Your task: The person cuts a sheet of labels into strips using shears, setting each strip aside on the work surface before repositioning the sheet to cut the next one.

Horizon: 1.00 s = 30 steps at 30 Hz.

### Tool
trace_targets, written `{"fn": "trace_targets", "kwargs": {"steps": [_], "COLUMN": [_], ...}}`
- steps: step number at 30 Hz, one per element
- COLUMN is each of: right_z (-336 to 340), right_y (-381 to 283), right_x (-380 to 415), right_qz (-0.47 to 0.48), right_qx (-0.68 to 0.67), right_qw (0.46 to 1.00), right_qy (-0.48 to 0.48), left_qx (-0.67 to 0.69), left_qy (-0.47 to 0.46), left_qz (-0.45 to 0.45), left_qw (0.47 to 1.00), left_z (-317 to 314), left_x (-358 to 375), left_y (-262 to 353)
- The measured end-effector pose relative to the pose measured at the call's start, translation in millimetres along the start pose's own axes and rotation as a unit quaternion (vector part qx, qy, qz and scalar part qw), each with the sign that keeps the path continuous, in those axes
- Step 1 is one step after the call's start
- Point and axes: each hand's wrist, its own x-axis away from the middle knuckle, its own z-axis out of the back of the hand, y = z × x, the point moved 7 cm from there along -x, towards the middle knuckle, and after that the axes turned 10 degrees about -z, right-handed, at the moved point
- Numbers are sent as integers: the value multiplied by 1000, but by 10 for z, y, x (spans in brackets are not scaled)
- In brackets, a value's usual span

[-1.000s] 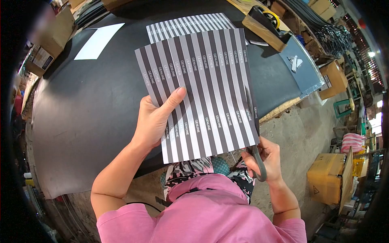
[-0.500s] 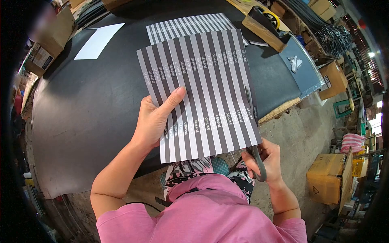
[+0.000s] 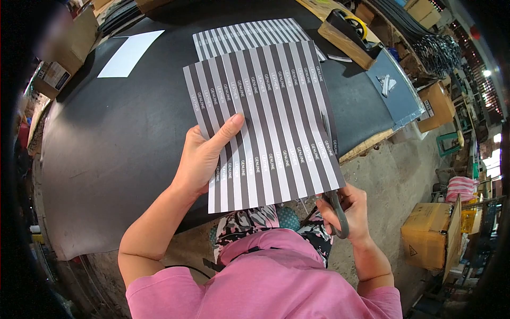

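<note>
A sheet (image 3: 271, 127) with dark and light stripes, printed "GENUINE LEATHER", is held up over the table's near edge. My left hand (image 3: 204, 149) grips its left side, thumb on top and fingers hidden beneath. Scissors (image 3: 340, 215) sit in my right hand (image 3: 350, 210), fingers round the dark handles below the sheet's lower right corner. One blade shows along the right edge, where a narrow strip (image 3: 333, 141) stands partly apart from the sheet. Behind it, more striped sheets (image 3: 247, 36) lie on the table.
A dark surface covers the table (image 3: 117, 159). White paper (image 3: 130, 53) lies at the back left. A tape dispenser (image 3: 350, 34) with yellow tape stands back right, near small scraps (image 3: 387, 84). Cardboard boxes (image 3: 425, 234) stand on the floor at right.
The striped sheet has turned very slightly, its top left corner shifting a little right. Both hands stay in almost the same place and keep their holds.
</note>
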Motion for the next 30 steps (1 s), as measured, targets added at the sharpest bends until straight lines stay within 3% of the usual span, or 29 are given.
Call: {"fn": "trace_targets", "kwargs": {"steps": [25,30], "right_z": [11,-32], "right_y": [49,63], "right_x": [-40,-111], "right_qz": [-33,-38], "right_qx": [8,-18], "right_qw": [999,997], "right_qy": [0,-58], "left_qx": [26,29], "left_qy": [21,20], "left_qz": [34,34], "left_qw": [999,999], "left_z": [-5,21], "left_x": [-20,-60], "left_y": [-20,-24]}}
